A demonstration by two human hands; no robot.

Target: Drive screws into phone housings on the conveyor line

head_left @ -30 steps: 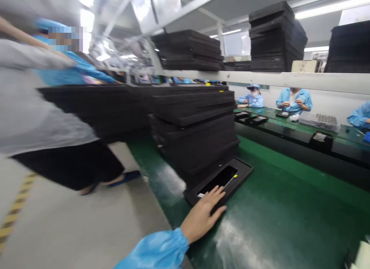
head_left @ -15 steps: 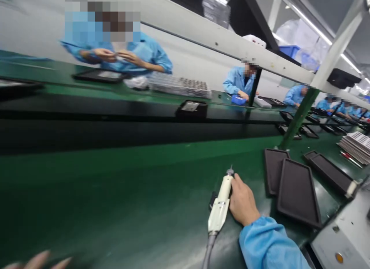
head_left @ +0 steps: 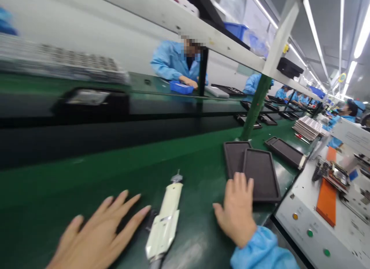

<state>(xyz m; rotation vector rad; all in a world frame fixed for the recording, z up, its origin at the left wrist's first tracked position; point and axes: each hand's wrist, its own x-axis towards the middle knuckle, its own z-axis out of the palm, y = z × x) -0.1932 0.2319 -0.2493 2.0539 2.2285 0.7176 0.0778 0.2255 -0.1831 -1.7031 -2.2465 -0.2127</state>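
Note:
A cream-coloured electric screwdriver [head_left: 167, 215] lies on the green bench, its bit pointing away from me and its cord running off the bottom edge. To its left, my left hand [head_left: 100, 232] is spread palm down, thumb close to the tool's side, holding nothing. On the other side, my right hand [head_left: 237, 211] is open and empty, fingers stretched toward two dark shallow trays. The fingertips overlap the edge of the nearer tray [head_left: 263, 176]; whether they touch it I cannot tell. The second tray [head_left: 232, 155] lies partly under it.
At right stands a white machine [head_left: 303, 211] with coloured buttons and an orange strip. Another pair of dark trays [head_left: 285, 151] and a stack of pale sheets [head_left: 308, 126] lie farther back. A green post [head_left: 256, 107] rises behind the trays. Co-workers in blue sit across the bench.
My right hand has let go of the electric screwdriver and moved right to the trays. My left hand has come farther into view beside the tool. The view has turned right.

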